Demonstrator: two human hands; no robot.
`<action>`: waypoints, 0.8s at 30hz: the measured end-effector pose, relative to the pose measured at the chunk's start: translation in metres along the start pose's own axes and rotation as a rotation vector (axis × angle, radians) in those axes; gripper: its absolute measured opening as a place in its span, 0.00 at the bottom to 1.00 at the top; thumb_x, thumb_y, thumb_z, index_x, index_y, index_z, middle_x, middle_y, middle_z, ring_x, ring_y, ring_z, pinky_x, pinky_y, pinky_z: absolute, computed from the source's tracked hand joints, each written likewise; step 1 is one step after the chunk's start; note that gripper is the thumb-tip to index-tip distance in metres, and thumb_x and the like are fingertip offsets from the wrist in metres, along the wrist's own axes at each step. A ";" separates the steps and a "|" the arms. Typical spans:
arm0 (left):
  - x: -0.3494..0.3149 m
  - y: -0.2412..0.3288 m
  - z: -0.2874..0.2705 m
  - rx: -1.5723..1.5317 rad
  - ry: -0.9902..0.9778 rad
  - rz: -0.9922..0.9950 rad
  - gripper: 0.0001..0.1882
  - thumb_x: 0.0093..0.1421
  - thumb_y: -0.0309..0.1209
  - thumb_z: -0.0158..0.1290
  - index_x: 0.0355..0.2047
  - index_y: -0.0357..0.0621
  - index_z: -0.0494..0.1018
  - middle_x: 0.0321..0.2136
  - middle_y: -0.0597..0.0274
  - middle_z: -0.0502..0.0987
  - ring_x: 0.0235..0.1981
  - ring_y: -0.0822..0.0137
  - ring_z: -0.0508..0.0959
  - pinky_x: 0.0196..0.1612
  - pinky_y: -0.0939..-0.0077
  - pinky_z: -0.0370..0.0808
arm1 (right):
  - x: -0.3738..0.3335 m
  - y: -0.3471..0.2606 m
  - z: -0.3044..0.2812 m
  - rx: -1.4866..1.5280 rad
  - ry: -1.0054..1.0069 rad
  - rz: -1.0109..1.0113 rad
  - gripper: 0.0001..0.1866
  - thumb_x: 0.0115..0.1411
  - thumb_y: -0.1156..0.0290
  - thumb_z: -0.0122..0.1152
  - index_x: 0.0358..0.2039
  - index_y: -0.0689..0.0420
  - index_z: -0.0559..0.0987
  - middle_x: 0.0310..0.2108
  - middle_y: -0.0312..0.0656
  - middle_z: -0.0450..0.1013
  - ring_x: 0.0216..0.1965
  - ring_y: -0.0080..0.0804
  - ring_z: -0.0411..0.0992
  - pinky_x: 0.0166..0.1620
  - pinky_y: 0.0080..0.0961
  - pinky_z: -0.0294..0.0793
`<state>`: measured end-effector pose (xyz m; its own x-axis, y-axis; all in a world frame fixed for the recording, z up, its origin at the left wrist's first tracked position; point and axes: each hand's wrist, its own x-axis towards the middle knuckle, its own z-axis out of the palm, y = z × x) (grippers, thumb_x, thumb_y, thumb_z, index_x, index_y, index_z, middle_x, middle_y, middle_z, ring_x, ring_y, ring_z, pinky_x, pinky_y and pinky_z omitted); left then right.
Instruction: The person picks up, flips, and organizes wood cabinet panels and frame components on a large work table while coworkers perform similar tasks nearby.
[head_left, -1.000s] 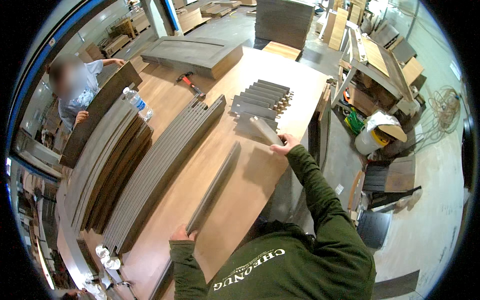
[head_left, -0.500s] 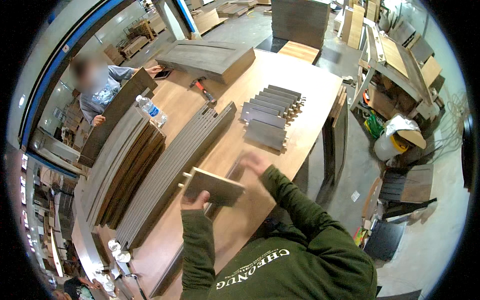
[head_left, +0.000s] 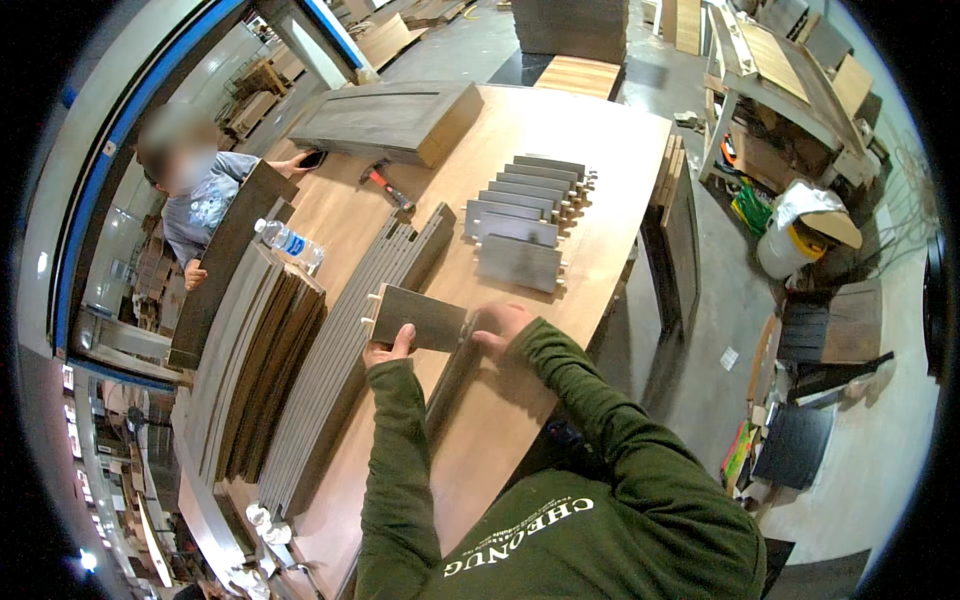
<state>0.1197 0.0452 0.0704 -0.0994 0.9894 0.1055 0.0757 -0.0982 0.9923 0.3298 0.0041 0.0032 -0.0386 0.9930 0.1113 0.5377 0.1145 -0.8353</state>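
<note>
Holding a short grey board (head_left: 425,318) in the left hand (head_left: 388,350), thumb pressed on the broad face, fingers tucked mostly out of sight: clamped on it close to the end with pale pegs (head_left: 371,321). Meeting the opposite end with the right hand (head_left: 503,327), thumb and fingers curled there; cannot tell whether closed on the board, on the long strip (head_left: 447,385) beneath, or on both. Held above the tabletop (head_left: 520,400), between the stack of grey strips (head_left: 345,340) and the edge nearest the body, with the pegs pointing toward that stack.

Probably at the step of matching one board end to the long strip, laid lengthwise along that same near edge. Impossible to see whether joined there or only touching. Likely to call next for squaring the board to the strip, lining up any pegs hidden at that end, and pushing firmly with the left hand while bracing the strip with the right.

Set out in a row toward the far right corner of the tabletop: more pegged boards (head_left: 518,262). Placed farther back, beyond the stack: a hammer (head_left: 385,185). Standing well apart, past the opposite edge: a co-worker (head_left: 207,205) with a phone (head_left: 313,160).
</note>
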 end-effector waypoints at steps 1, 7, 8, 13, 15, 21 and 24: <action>-0.001 0.013 0.010 -0.020 -0.042 -0.013 0.28 0.43 0.29 0.64 0.44 0.39 0.66 0.34 0.58 0.74 0.30 0.66 0.75 0.35 0.71 0.76 | -0.001 0.003 -0.004 0.005 0.006 -0.001 0.23 0.50 0.58 0.58 0.45 0.53 0.70 0.39 0.46 0.72 0.45 0.42 0.68 0.51 0.33 0.64; -0.019 0.009 0.028 0.419 0.066 0.192 0.30 0.39 0.35 0.67 0.42 0.35 0.69 0.27 0.59 0.74 0.24 0.74 0.72 0.26 0.79 0.71 | -0.002 -0.003 -0.009 -0.008 -0.015 0.026 0.22 0.49 0.59 0.58 0.44 0.54 0.70 0.38 0.46 0.72 0.44 0.42 0.68 0.50 0.34 0.64; -0.029 0.025 0.044 0.405 0.019 0.150 0.31 0.38 0.36 0.68 0.41 0.36 0.70 0.25 0.60 0.74 0.23 0.74 0.71 0.26 0.77 0.71 | 0.000 0.008 -0.009 -0.017 -0.018 0.023 0.23 0.49 0.59 0.58 0.44 0.54 0.70 0.38 0.46 0.72 0.44 0.43 0.68 0.50 0.34 0.64; -0.029 0.010 0.039 0.495 0.013 0.391 0.28 0.41 0.28 0.65 0.44 0.38 0.69 0.23 0.60 0.75 0.23 0.72 0.72 0.30 0.79 0.72 | 0.001 0.001 -0.007 -0.037 -0.070 0.012 0.25 0.50 0.57 0.55 0.47 0.54 0.68 0.43 0.50 0.69 0.48 0.47 0.65 0.52 0.38 0.62; -0.037 0.021 0.046 0.431 -0.056 0.201 0.26 0.44 0.26 0.63 0.45 0.39 0.68 0.27 0.59 0.75 0.25 0.69 0.73 0.29 0.77 0.72 | 0.001 0.016 -0.001 -0.019 -0.046 0.048 0.24 0.50 0.57 0.57 0.46 0.53 0.69 0.41 0.47 0.70 0.46 0.44 0.66 0.52 0.35 0.63; -0.030 0.006 0.033 0.365 -0.167 0.203 0.26 0.45 0.26 0.58 0.47 0.42 0.66 0.37 0.57 0.74 0.30 0.68 0.74 0.33 0.77 0.72 | 0.012 0.047 0.028 -0.113 0.061 -0.084 0.23 0.49 0.58 0.58 0.45 0.53 0.69 0.36 0.43 0.72 0.42 0.39 0.69 0.50 0.34 0.64; -0.034 0.061 0.039 0.536 -0.222 0.035 0.27 0.44 0.35 0.61 0.46 0.46 0.66 0.38 0.58 0.76 0.38 0.65 0.76 0.38 0.75 0.73 | 0.015 0.057 0.027 -0.021 0.053 -0.104 0.25 0.49 0.57 0.58 0.47 0.52 0.67 0.38 0.44 0.72 0.43 0.40 0.69 0.50 0.35 0.63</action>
<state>0.1660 0.0096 0.1251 0.1185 0.9909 0.0636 0.5727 -0.1205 0.8109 0.3374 0.0266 -0.0570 -0.0509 0.9730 0.2249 0.5506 0.2152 -0.8065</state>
